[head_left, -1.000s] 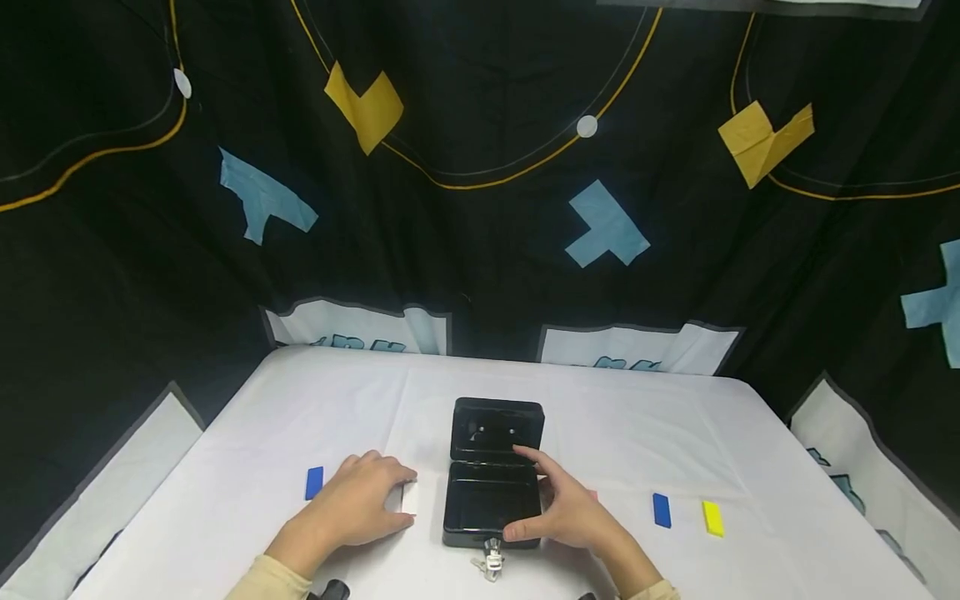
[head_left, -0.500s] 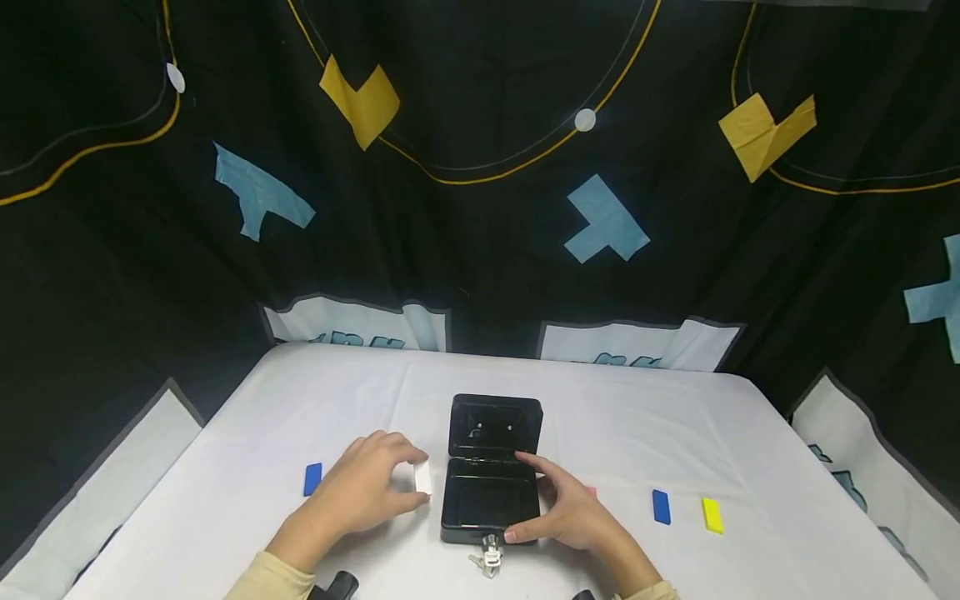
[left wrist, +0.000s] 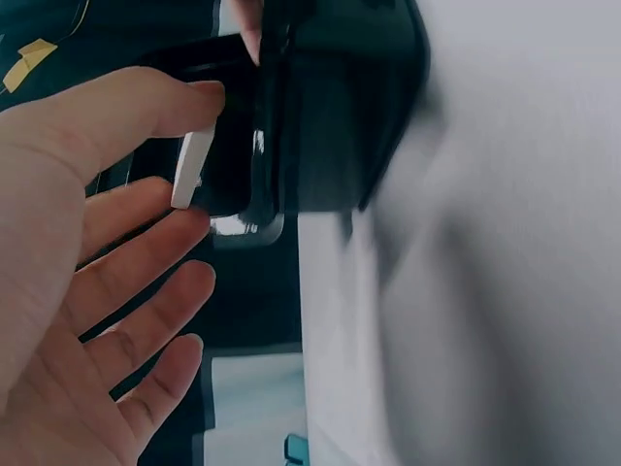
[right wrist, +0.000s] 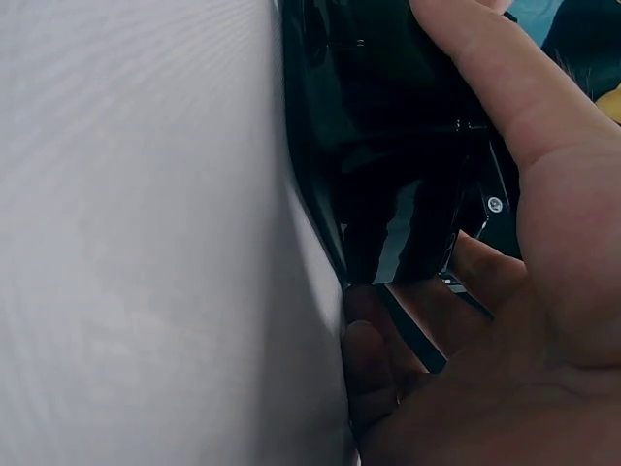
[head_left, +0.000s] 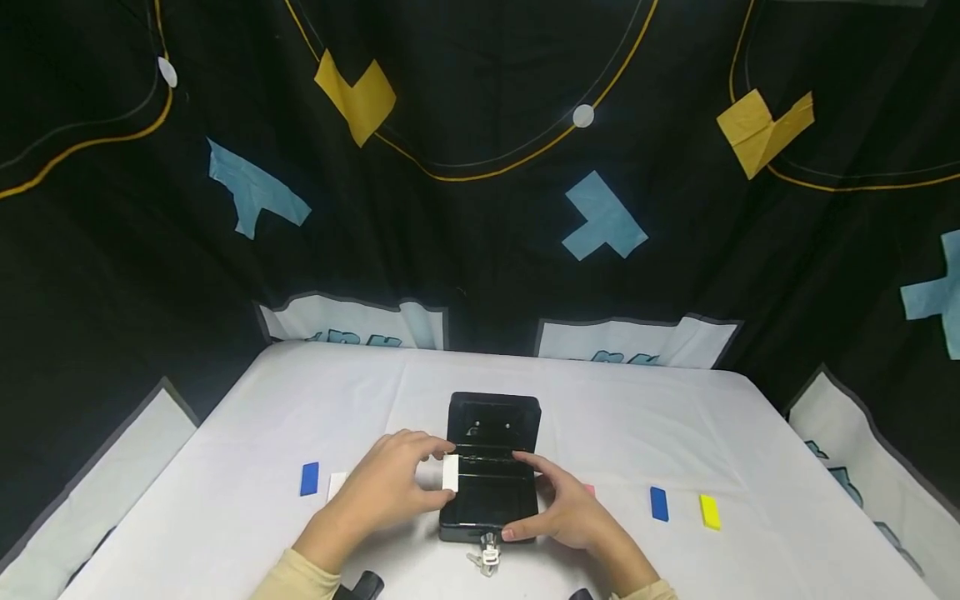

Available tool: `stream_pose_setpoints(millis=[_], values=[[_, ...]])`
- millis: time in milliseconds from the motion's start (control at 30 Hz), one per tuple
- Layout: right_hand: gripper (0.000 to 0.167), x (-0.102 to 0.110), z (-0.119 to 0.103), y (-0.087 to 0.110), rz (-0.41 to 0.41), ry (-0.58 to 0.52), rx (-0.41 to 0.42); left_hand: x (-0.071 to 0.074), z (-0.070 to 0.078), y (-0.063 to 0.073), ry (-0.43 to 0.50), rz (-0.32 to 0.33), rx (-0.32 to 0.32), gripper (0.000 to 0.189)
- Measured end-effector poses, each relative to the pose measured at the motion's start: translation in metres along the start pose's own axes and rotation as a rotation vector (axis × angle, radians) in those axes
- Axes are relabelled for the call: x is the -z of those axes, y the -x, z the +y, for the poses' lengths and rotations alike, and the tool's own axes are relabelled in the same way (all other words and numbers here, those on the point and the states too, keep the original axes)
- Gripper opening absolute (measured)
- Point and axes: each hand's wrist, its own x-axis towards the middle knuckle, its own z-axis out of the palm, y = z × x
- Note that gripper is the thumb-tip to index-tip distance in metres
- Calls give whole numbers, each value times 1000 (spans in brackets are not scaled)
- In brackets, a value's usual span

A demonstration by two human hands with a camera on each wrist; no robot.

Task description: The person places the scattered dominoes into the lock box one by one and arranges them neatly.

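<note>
A small black metal box [head_left: 495, 417] stands on the white table with its lid swung back. A padlock [head_left: 490, 554] with keys hangs at its front. My left hand [head_left: 386, 487] pinches a white block [head_left: 450, 473] between thumb and fingertips at the box's left rim. In the left wrist view, that hand's other fingers spread away from the white block [left wrist: 193, 167]. At the box's right side, my right hand [head_left: 566, 508] grips it, thumb by the front corner and fingers toward the hinge. The right wrist view shows the box wall [right wrist: 388, 194] between thumb and fingers.
Left of the left hand lie a blue block [head_left: 309, 479] and a partly covered white block [head_left: 337, 483]. A pink block [head_left: 590, 490] peeks out behind the right hand. Farther right are another blue block [head_left: 658, 504] and a yellow block [head_left: 709, 512].
My left hand has carried the white block rightward from beside the box to its left rim. A second white block has come into sight behind that hand. The right hand keeps its place.
</note>
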Motion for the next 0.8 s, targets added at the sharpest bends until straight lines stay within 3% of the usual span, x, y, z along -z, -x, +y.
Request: stream_pose_setpoints(millis=[133,267,500,800], values=[[105,3,-1,-1,-4,12,6,-9,8,-9,73,-35,17,45],[106,6,-1,-1,-9,8,16,-21,17,-19,134,-76,-5,47],[106,6,2,-1,-21,-2,39,-42,28,-27,152,-148,-58,48],[108,5,7,-1,-36,-22,74,-62,37,-29,-2,-189,-58,46]])
